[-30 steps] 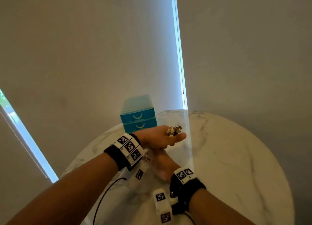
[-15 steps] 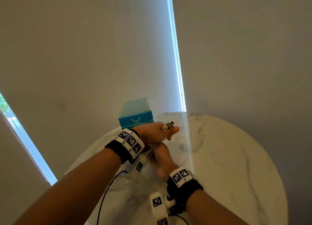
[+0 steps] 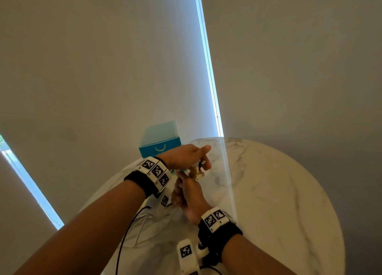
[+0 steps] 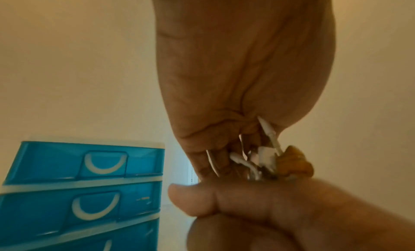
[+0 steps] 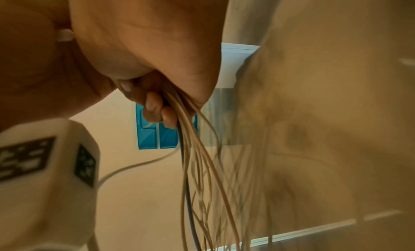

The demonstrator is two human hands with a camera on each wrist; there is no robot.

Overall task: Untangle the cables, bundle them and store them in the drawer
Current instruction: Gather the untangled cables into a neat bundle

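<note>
I see my right hand (image 3: 189,194) fisted round the cables (image 5: 197,159) above the marble table (image 3: 279,192), my left hand (image 3: 184,156) pinching their plug ends (image 4: 265,159) near the blue drawer unit (image 3: 160,145); no legible writing.

The blue drawer unit (image 3: 160,144) stands just behind the hands at the bench's (image 3: 279,192) far edge. The bench lies bare to its right.
</note>
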